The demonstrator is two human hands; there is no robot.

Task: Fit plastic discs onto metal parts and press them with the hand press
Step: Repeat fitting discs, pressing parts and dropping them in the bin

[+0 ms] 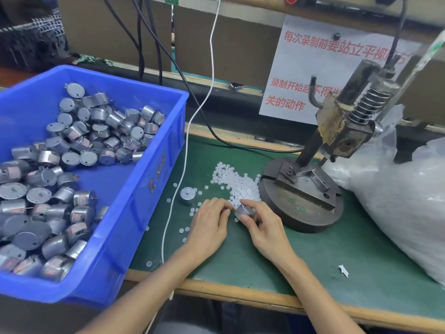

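Note:
My right hand (261,225) grips a small silver metal part (243,211) tilted on the green mat, just in front of the hand press base (301,201). My left hand (209,222) lies beside it with fingertips at the edge of the pile of white plastic discs (237,183); whether it pinches a disc is hidden. Another metal part (187,195) stands upright on the mat to the left, shaft up. The hand press (346,131) rises at the right with its spring and lever.
A blue bin (149,189) full of several metal parts fills the left. Loose discs lie scattered on the mat. A white cable (185,153) runs down between bin and hands. A large clear plastic bag (404,201) lies at the right. A paper scrap (343,270) lies near the front edge.

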